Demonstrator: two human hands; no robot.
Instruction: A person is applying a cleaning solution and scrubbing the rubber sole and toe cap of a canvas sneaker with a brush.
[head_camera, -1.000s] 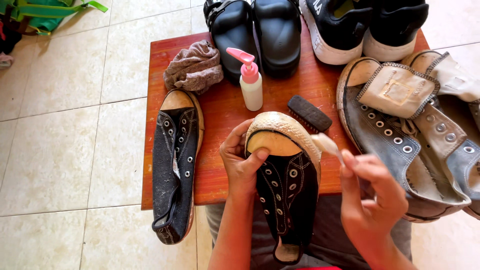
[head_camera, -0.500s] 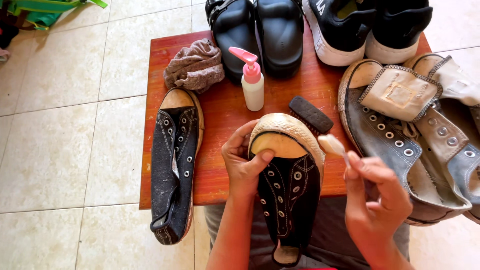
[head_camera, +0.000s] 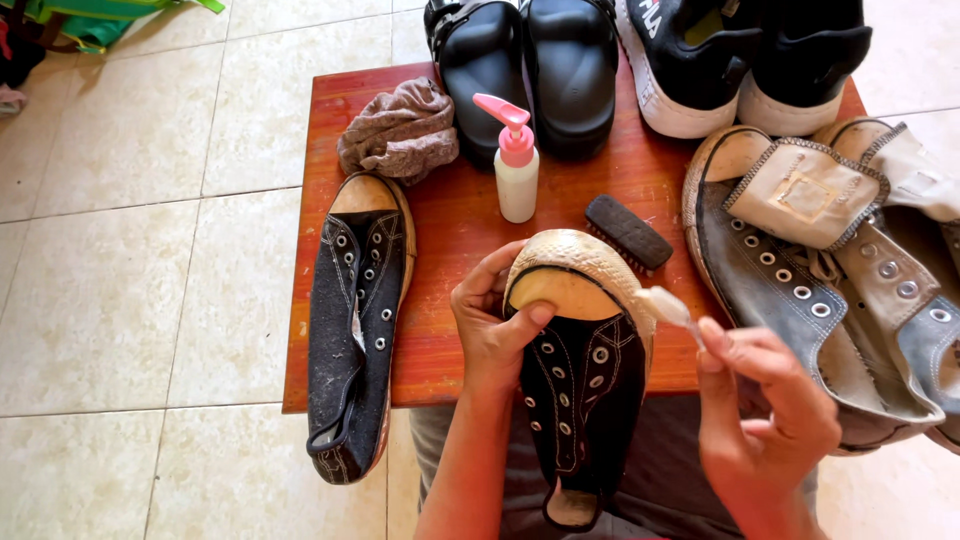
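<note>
Frame centre: I see the left hand (head_camera: 492, 330) clamped around the toe of a black canvas shoe (head_camera: 580, 390), thumb on the pale toe cap. The right hand (head_camera: 765, 420), lower right, pinches a small brush (head_camera: 668, 308), its bristle head touching the toe's rubber edge. On the red table (head_camera: 450, 215): matching shoe (head_camera: 355, 320) at left, pump bottle (head_camera: 516, 165) and dark scrub brush (head_camera: 628, 232) above centre.

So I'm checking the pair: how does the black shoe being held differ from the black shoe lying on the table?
The held shoe is gripped at its toe by the left hand, with the right hand bringing a small brush to its rim; the lying shoe rests untouched, overhanging the table. The held shoe's toe cap looks paler. Both are black, laceless.
</note>
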